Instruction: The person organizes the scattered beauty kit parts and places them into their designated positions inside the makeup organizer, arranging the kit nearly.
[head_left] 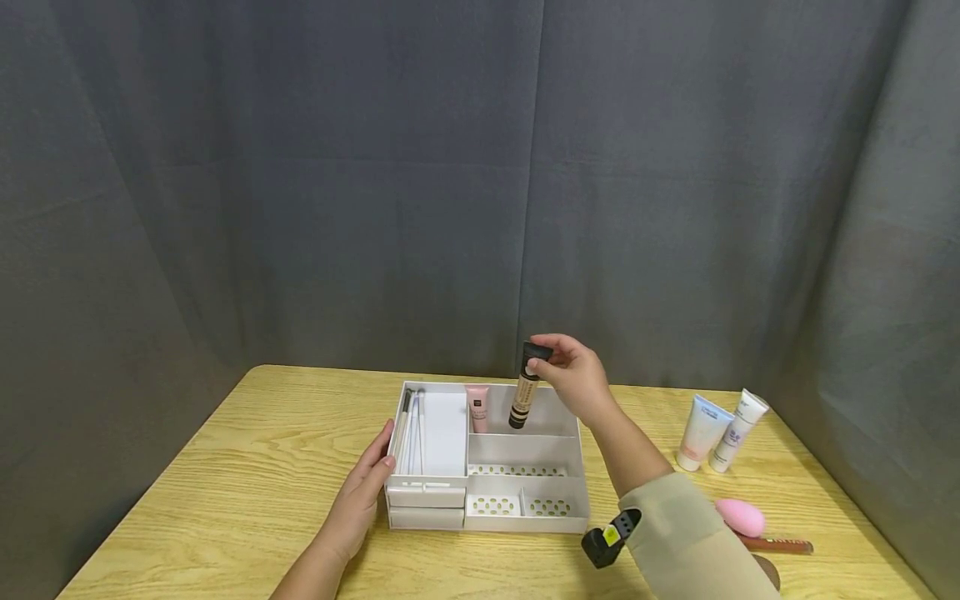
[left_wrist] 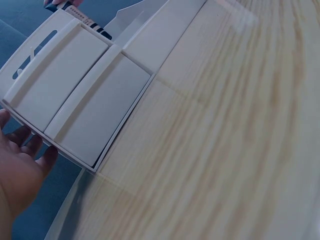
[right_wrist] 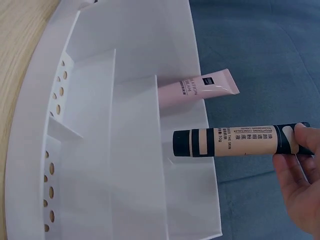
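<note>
A white desktop organizer [head_left: 525, 523] with compartments and two small drawers stands on the table. My right hand [head_left: 577, 379] pinches the crimped end of a black and beige foundation tube [right_wrist: 245, 141], cap down, over the organizer's back right compartment. Next to it in that back row, a pink cream tube [right_wrist: 192, 91] stands against the compartment's left end. My left hand [head_left: 360, 492] rests against the organizer's left side; the left wrist view shows its fingertips [left_wrist: 47, 159] touching the side wall near the drawers [left_wrist: 102, 102]. Several thin brushes [head_left: 412, 433] lie in the left tray.
On the right of the table [head_left: 247, 483] stand a blue-pink tube [head_left: 703, 432] and a white tube [head_left: 738, 431]. Nearer me lie a pink makeup sponge [head_left: 741, 517] and a reddish-brown slim tube [head_left: 776, 545], partly behind my right sleeve. A grey curtain hangs behind the table.
</note>
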